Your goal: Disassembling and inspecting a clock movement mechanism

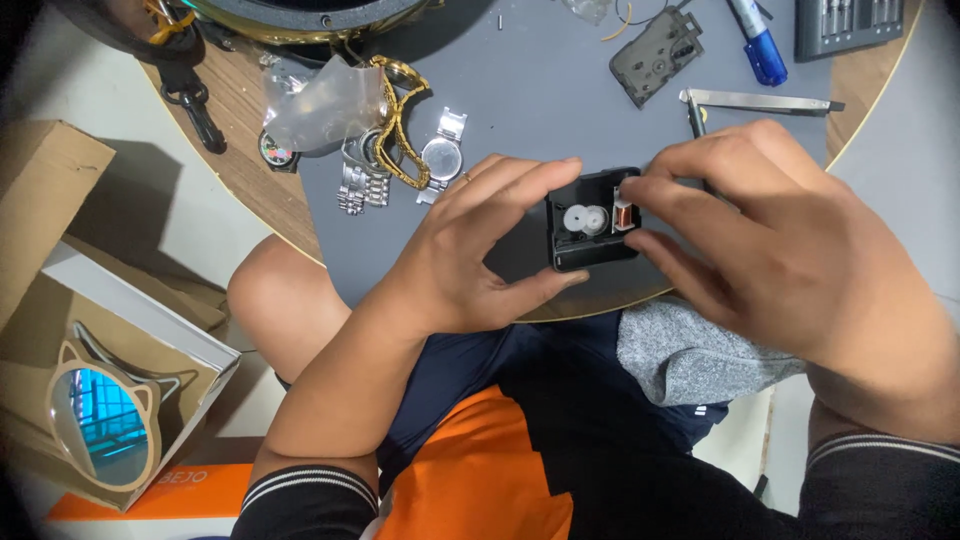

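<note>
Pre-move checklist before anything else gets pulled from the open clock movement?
1. Clock movement steadied by left hand: ok.
2. Right hand fingertips at the copper coil: ok; grip on it: cannot tell.
3. White gears seated in the case: ok.
4. Back cover set aside on the grey mat, clear of the hands: ok.
5. Tweezers within reach behind right hand: ok.
6. Small loose parts accounted for: cannot tell.
</note>
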